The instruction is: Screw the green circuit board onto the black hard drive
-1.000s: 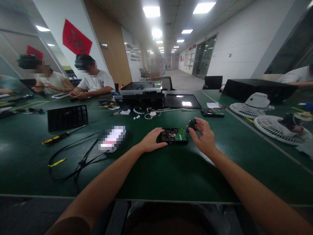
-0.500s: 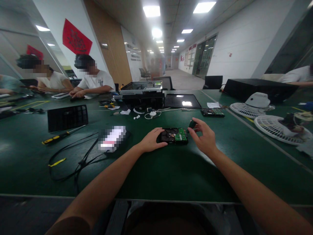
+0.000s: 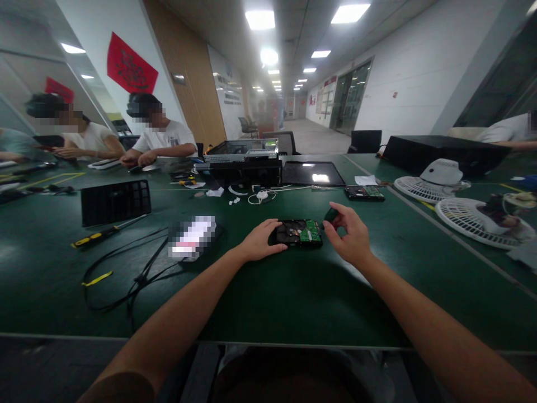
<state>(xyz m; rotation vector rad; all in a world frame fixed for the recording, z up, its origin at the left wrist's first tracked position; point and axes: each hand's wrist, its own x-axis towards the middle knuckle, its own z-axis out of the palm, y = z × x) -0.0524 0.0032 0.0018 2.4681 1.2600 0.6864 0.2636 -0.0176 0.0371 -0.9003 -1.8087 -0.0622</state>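
A black hard drive with a green circuit board [image 3: 309, 230] lies on the green table [image 3: 268, 302] in front of me. My left hand [image 3: 263, 240] grips its left end, thumb along the near edge and fingers at the far edge. Just off the drive's right end, my right hand [image 3: 347, 234] pinches a small dark roundish piece [image 3: 331, 215] between thumb and fingers. What that piece is cannot be made out.
A phone [image 3: 193, 238], black cables, a yellow-black screwdriver [image 3: 94, 237] and a black panel [image 3: 116, 202] lie left. Behind are an open computer case [image 3: 245, 168], a flat screen [image 3: 312, 173] and another drive [image 3: 364, 193]. White fan parts [image 3: 428, 187] stand right. Several people sit around.
My hands and the drive have hardly moved. The dark piece in my right hand is tilted slightly differently. At the left, a seated person's hands have lifted and shifted.
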